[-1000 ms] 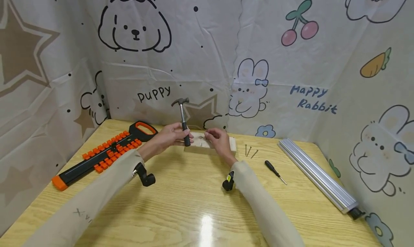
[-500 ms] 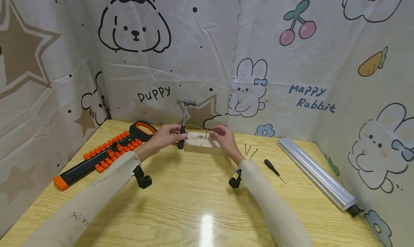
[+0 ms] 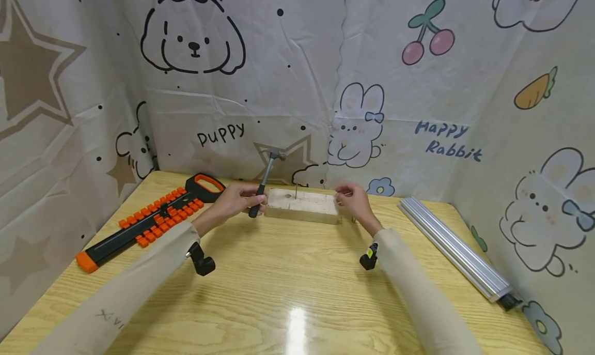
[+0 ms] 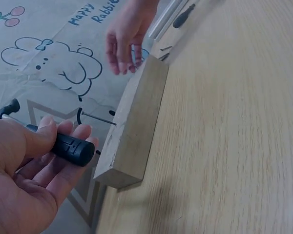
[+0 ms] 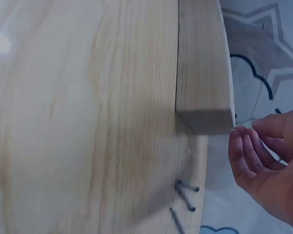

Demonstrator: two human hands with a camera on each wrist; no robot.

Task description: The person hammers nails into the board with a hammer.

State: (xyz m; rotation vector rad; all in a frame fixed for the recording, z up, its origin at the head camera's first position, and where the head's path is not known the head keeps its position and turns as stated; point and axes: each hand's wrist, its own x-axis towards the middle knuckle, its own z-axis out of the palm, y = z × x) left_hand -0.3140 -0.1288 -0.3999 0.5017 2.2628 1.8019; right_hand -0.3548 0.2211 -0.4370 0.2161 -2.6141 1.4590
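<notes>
My left hand [image 3: 234,202] holds a small claw hammer [image 3: 257,202] by its black handle, the metal head upward at the left of a pale wooden block [image 3: 311,207]. A nail [image 3: 296,191] stands upright in the top of that block, and in the left wrist view its shank [image 4: 98,118] is plainly visible. My right hand [image 3: 355,202] hovers by the block's right end, its fingers loosely bent and nothing seen between them. Below it, in the right wrist view, several loose nails [image 5: 185,196] lie on the table; in the head view the hand mostly hides them.
On the left lies a black rail with a handle and orange clips [image 3: 162,215]. A silver ribbed metal bar [image 3: 455,251] lies at the right. The left wrist view shows a screwdriver [image 4: 184,17] beyond the right hand. Printed cloth [image 3: 279,86] hangs behind the table.
My right hand has let go of the nail, which now stands on its own in the block, and moved right past the block's end. The hammer has tilted rightward in my left hand.
</notes>
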